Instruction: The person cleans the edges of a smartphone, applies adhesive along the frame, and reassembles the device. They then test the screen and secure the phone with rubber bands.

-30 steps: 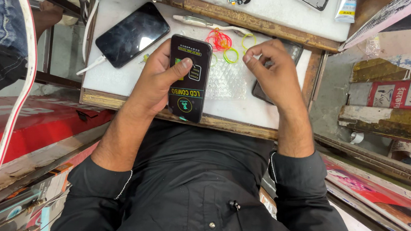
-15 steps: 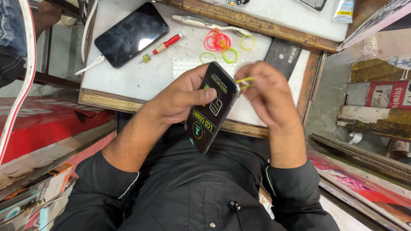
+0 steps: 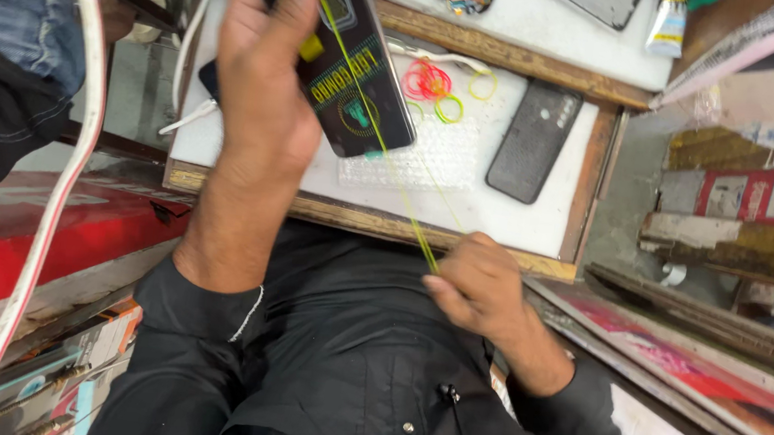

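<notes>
Black flat package [image 3: 350, 63]: held up in the left hand [image 3: 260, 106], above the near-left part of the counter [image 3: 538, 224]; long axis tilted, top end cut off by the upper edge of the view; green and yellow print on the face turned to the camera.
Left hand: grip closed round the package, thumb lying across its face, fingers behind it and hidden; palm and wrist cover the left edge of the package.
Yellow-green rubber band [image 3: 384, 151]: stretched into a long thin line, running lengthwise over the face of the package and down to the right hand [image 3: 484, 288]; taut, no slack seen.
Right hand: low, over the near wooden edge of the counter, close to the person's chest; grip narrow, fingertips pinched on the lower end of the band.
Hands relative to each other: well apart, joined only by the band.
Counter: white top with a wooden frame; a second white surface lies beyond it.
Loose rubber bands [image 3: 433, 85]: small heap of red, pink, green and yellow loops on the counter, just right of the package.
Bubble-wrap sheet [image 3: 430, 160]: clear, flat on the counter, under and near the lower end of the package.
Dark phone [image 3: 533, 142]: flat on the counter, right of the bubble wrap, apart from both hands.
Small tube [image 3: 669, 22]: on the far surface, upper right.
Clothing: person wears a black shirt [image 3: 343, 374].
</notes>
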A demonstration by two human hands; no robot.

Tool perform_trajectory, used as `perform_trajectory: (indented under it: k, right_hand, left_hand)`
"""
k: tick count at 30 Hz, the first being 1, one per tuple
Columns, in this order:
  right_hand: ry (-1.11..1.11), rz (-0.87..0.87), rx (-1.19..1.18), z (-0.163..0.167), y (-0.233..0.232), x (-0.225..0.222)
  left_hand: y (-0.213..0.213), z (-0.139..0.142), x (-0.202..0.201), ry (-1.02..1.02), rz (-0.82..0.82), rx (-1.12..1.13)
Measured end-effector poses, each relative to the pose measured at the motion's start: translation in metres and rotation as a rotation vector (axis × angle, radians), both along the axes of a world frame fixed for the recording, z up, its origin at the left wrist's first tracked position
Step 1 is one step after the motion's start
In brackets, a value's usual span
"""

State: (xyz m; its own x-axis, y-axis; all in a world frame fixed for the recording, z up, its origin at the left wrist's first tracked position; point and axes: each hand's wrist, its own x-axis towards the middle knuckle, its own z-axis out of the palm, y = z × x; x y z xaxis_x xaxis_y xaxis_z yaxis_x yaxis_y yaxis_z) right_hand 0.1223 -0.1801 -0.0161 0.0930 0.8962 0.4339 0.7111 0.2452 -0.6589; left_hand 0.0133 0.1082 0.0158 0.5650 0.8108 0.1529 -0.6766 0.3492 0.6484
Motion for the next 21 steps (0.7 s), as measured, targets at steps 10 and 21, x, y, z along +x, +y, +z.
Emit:
perform_trajectory:
  k: [10, 21]
  right_hand:
    - [2.305, 0.028, 0.237, -0.02, 0.007, 0.013]
    - [1.397, -0.155, -0.332, 0.051, 0.016, 0.043]
  left_hand:
    - [-0.066, 0.004, 0.012, -0.134, -0.018, -0.013]
    - [-0.108, 0.002, -0.002, 0.485, -0.016, 1.209]
